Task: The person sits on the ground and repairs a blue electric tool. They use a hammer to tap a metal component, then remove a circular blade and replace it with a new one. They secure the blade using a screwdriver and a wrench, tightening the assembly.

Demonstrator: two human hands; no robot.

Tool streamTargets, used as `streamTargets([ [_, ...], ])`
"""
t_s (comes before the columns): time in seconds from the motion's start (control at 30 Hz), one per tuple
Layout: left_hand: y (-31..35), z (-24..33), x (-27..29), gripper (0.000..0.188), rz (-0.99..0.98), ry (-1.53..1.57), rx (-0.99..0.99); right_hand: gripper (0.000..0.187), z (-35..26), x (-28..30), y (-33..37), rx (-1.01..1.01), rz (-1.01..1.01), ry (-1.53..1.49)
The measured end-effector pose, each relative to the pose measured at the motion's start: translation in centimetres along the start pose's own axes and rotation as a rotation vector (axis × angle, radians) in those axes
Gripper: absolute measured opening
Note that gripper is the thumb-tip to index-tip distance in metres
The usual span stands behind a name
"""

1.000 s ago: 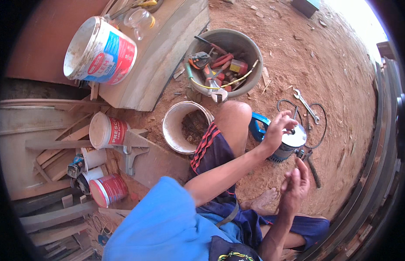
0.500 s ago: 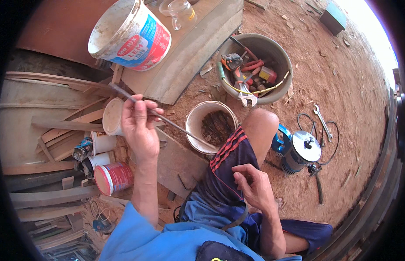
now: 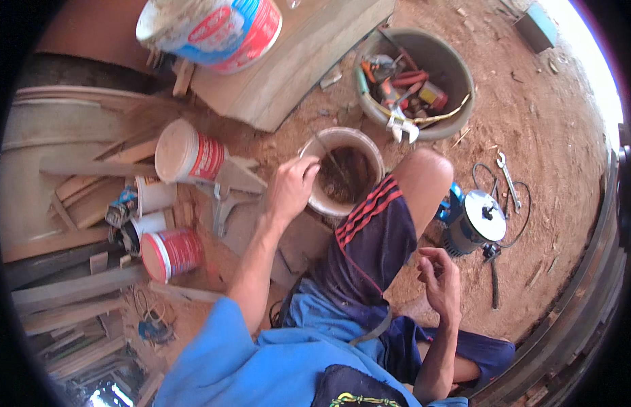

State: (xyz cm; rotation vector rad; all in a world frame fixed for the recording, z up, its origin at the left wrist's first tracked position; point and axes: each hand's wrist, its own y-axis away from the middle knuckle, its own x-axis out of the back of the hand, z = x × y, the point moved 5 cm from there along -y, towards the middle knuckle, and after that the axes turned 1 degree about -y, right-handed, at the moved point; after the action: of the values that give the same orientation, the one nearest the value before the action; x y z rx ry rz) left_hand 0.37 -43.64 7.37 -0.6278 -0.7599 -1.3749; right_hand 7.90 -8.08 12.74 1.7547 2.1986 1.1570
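My left hand (image 3: 290,188) grips a thin stick (image 3: 331,159) whose far end dips into a small dirty bucket (image 3: 342,171) holding dark brown stuff, just left of my raised knee. My right hand (image 3: 439,280) hangs loosely curled above my lap, holding nothing that I can see. A blue and silver power tool (image 3: 475,220) sits on the dirt beyond that hand.
A grey basin (image 3: 451,74) full of hand tools stands at the back. A big white, blue and red bucket (image 3: 210,27) rests on a plank. Small red and white cans (image 3: 188,152) (image 3: 169,252) lie among wood scraps at left. A spanner (image 3: 507,178) lies on the dirt.
My left hand has carried the stick from the cans at left over to the small bucket and put its tip in. My right hand has moved a little to the right.
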Motion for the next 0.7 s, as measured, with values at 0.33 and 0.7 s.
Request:
streamTargets([
  [0.33, -1.3, -1.0, -1.6, 0.016, -0.599, -0.211, -0.033, 0.022, 3.8, 0.4, 0.1, -0.08, 0.025, 0.079],
  [0.7, 7.4, 2.0, 0.0, 0.016, -0.403, 0.123, -0.537, 0.022, 6.6, 1.0, 1.0, -0.154, 0.061, 0.076],
])
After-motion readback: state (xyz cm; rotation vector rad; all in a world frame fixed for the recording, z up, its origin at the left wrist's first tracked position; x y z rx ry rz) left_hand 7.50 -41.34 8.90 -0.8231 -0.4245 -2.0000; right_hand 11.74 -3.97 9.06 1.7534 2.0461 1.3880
